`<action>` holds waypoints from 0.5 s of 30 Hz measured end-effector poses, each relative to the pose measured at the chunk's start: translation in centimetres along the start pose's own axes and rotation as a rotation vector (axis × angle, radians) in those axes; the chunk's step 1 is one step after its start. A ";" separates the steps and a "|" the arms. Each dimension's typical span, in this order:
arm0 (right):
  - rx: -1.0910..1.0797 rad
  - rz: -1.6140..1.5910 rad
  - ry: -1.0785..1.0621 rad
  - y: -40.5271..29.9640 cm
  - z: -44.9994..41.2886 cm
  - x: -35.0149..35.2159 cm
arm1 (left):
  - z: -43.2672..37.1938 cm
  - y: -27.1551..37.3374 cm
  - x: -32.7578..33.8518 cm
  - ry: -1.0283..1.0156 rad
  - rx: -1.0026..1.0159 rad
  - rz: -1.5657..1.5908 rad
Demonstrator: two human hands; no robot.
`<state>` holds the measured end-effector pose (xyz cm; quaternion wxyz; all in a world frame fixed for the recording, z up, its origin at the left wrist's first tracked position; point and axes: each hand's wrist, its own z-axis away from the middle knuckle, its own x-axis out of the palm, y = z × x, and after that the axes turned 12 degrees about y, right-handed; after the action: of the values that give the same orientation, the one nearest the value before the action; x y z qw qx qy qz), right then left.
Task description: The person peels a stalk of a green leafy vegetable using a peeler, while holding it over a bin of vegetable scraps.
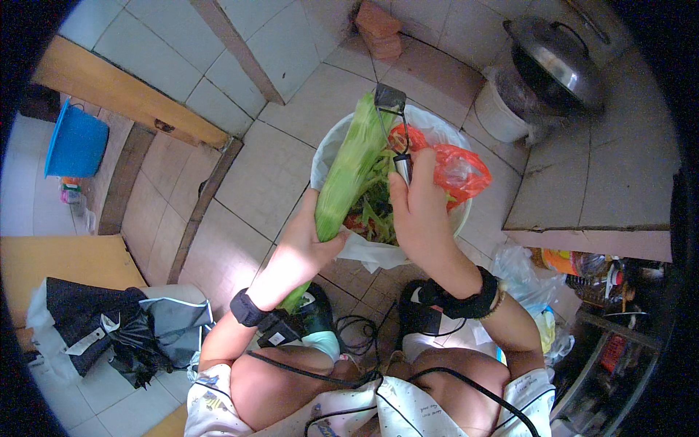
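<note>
My left hand (308, 240) grips the lower part of a long, pale green ribbed stalk vegetable (347, 175), which slants up and away over a lined waste bin (322, 158). My right hand (418, 202) is closed around the metal handle of a peeler (402, 166); its wide dark head is near the stalk's far end. Whether the blade touches the stalk cannot be told. Inside the bin lie green peelings (385, 213) and a red plastic bag (461, 172), which hangs partly over the right rim.
Bricks (378, 30) stand by the far wall. At the upper right are a lidded wok (557, 65) and a white bucket (499, 112). Bottles and plastic bags (524, 278) lie right, a black bag (136, 333) lower left, a blue basin (79, 141) far left. Black cables (360, 333) lie between my feet.
</note>
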<state>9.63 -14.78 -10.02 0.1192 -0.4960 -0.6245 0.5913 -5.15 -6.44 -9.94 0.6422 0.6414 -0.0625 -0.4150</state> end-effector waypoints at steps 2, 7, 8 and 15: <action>0.039 0.017 -0.036 0.0 -0.1 -0.2 | 0.0 0.3 -0.4 -0.051 -0.067 0.083; 0.030 0.064 -0.070 0.4 0.0 -0.3 | -0.1 -0.5 -0.2 -0.058 -0.075 0.013; 0.030 0.065 -0.071 0.3 0.1 -0.3 | -0.1 -0.8 0.1 -0.036 -0.045 -0.026; 0.052 0.101 -0.091 -0.7 0.0 -0.5 | -0.7 0.8 -0.5 -0.046 -0.095 -0.036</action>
<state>9.55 -15.02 -9.14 0.0737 -0.4961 -0.5880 0.6346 -4.70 -5.72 -9.13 0.6628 0.6015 -0.0459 -0.4436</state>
